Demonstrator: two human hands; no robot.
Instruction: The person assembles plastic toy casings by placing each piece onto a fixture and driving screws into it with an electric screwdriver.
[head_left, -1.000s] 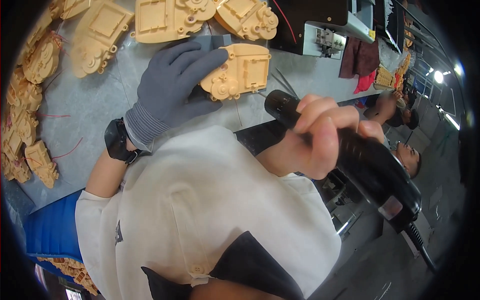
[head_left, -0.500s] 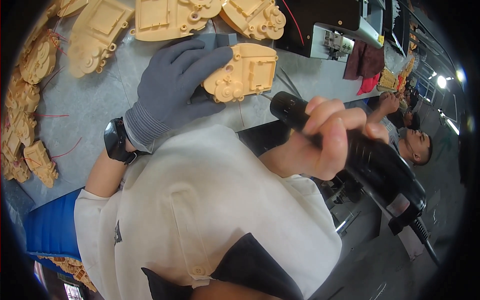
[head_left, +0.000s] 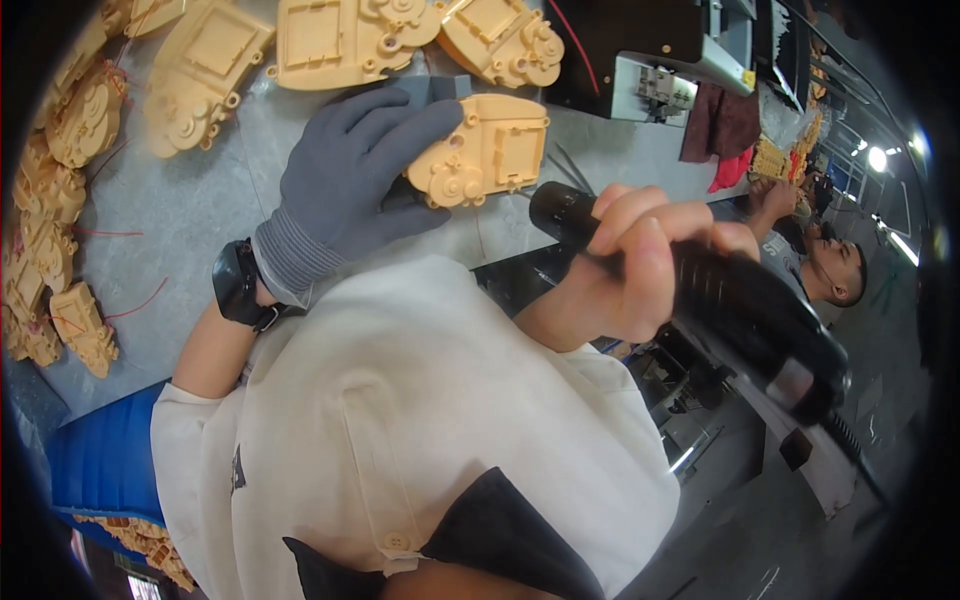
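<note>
My left hand, in a grey knit glove, grips a pale yellow plastic housing from its left side, the thumb low and the fingers over its top. Behind the housing a grey block shows in part. My bare right hand is wrapped round a black electric screwdriver, its cable trailing off to the lower right. The thin bit points left and reaches the lower right edge of the housing. Whether it sits in a screw is too small to tell.
More yellow housings lie along the far edge, and several with red wires pile up at the left. A black and metal machine stands far right beside a dark red cloth. A blue bin is lower left. Another person sits at the right.
My right hand has brought the screwdriver slightly left, so its bit is closer in at the housing's edge. The left hand keeps its hold on the housing.
</note>
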